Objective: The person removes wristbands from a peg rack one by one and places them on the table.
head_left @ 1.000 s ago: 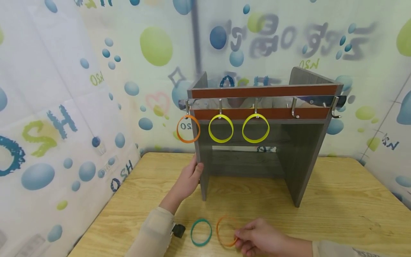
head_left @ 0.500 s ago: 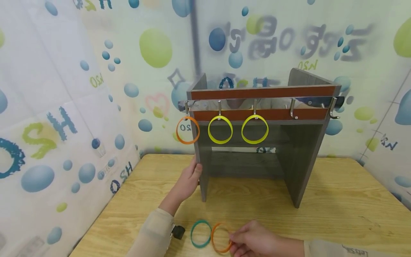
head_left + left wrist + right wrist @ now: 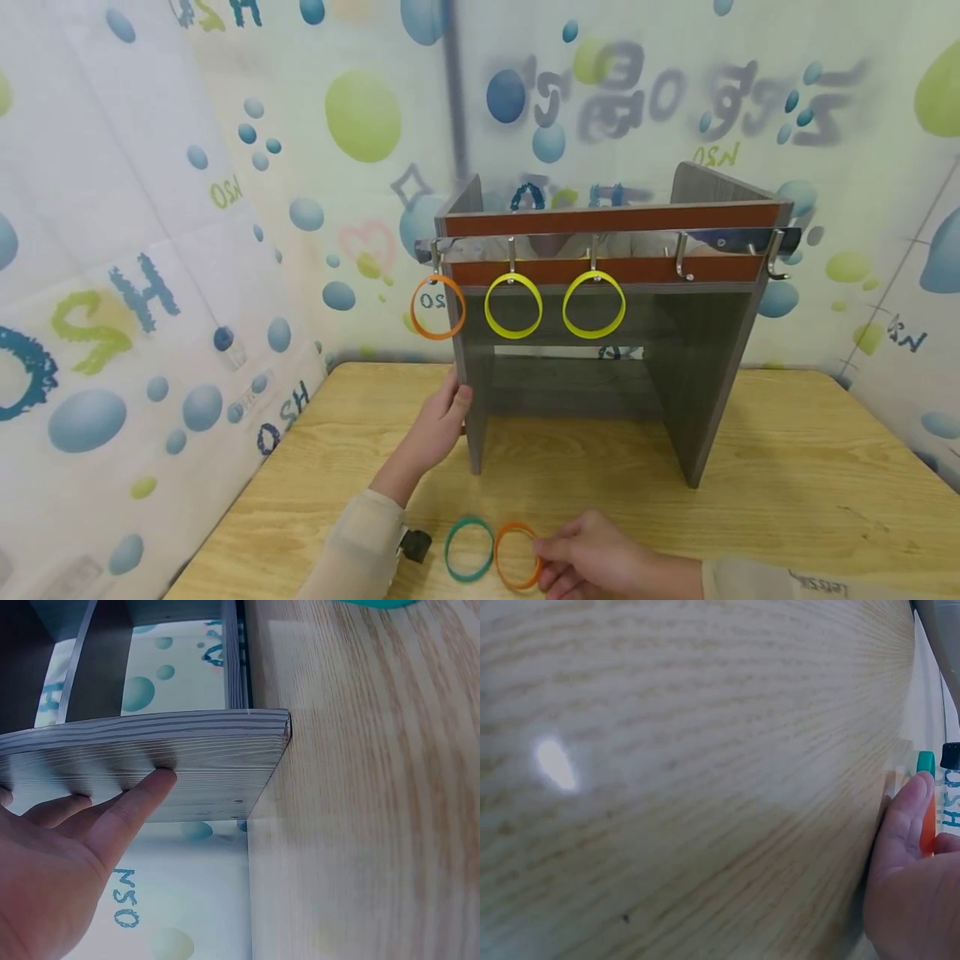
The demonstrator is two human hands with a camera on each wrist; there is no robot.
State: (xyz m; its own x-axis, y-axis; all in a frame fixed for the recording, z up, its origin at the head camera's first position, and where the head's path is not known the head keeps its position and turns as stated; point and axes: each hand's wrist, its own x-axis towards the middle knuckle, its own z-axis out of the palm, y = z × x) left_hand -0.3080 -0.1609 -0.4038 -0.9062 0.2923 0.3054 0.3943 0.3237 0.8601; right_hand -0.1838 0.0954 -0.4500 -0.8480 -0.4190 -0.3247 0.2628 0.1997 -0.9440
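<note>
Right fingers [image 3: 557,548] pinch a round orange band [image 3: 498,560] in front of a grey wood-grained rack [image 3: 708,375]; left fingers [image 3: 133,816] spread against it.

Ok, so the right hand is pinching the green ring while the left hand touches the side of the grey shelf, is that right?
Not quite: the head view shows the right hand pinching the orange ring, not the green ring. The left hand does touch the side of the grey shelf.
</note>
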